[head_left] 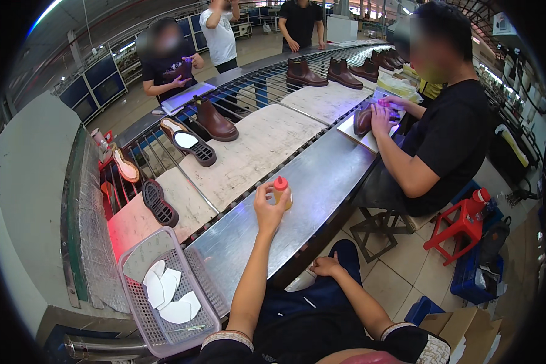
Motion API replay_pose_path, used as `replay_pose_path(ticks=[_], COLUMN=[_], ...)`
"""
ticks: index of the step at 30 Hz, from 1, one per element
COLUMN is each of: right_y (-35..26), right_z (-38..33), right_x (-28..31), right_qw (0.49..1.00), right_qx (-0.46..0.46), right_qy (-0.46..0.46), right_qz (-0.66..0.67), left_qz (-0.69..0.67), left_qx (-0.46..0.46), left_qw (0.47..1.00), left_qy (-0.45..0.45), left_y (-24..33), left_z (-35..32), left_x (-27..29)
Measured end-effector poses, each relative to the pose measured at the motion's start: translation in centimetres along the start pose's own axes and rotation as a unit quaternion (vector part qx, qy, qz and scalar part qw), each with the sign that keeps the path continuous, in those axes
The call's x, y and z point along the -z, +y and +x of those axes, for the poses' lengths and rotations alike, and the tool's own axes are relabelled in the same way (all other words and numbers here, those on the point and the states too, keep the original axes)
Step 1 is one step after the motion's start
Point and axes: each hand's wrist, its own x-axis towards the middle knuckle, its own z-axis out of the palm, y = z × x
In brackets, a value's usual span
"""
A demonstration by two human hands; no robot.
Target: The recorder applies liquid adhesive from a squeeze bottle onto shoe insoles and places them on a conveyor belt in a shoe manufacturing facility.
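Your left arm reaches forward from the lower edge, forearm nearly straight up the picture, wrist raised over the steel bench top (321, 182). Your left hand (268, 212) curls around a small yellowish squeeze bottle with a red cap (281, 190); the fingers and thumb are closed on its body, and the bottle stands upright on the steel surface, near the edge that meets the conveyor.

Your right arm is bent at the elbow and drawn back toward you. Your right hand (326, 266) rests on your dark-trousered thigh just below the bench edge, fingers loosely curled and holding nothing.

To your lower left a clear perforated plastic basket (141, 303) sits on the bench with white insole-shaped pieces (170, 294) lying in it. Beyond your left hand the conveyor carries pale boards; a black outsole (159, 203) lies tread up on the nearest one, and a brown ankle boot (215, 121) stands on the next one farther along.

To your right, a seated person in a black shirt presses both hands on a brown boot (364, 119) at the bench.
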Motion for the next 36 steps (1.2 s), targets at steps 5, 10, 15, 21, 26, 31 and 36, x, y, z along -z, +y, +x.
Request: replay_pose_path(ticks=[5,10,15,21,26,31,36], right_y=[-0.1,0.5,-0.8,-9.7,-17.0,-22.5,-24.9], right_z=[0.1,0.4,-1.4,-11.0,-20.8,-28.4,-29.7], right_x=[-0.2,-0.7,0.2,6.2,18.6,25.6,24.5], right_qw=[1.0,1.0,0.988,0.839,0.784,0.651,0.551], right_qx=[0.002,0.007,0.036,0.238,0.454,0.734,0.815], right_qy=[0.003,0.014,0.112,0.407,0.357,0.18,0.156], right_qz=[0.014,0.024,0.101,0.271,0.228,0.074,0.095], left_qz=[-0.005,-0.01,-0.021,-0.046,-0.048,-0.051,-0.056], left_qx=[0.008,0.003,0.057,0.051,0.044,0.055,0.052], left_qw=[1.0,1.0,0.998,0.997,0.998,0.997,0.997], left_qy=[0.021,0.011,0.024,0.02,0.004,-0.005,-0.012], left_y=[0.2,0.1,-0.5,-0.6,-0.5,-0.4,-0.3], left_z=[0.0,-0.2,-0.2,-0.1,-0.4,-0.5,-0.7], left_x=[0.2,0.2,-0.1,-0.2,-0.1,0.2,0.4])
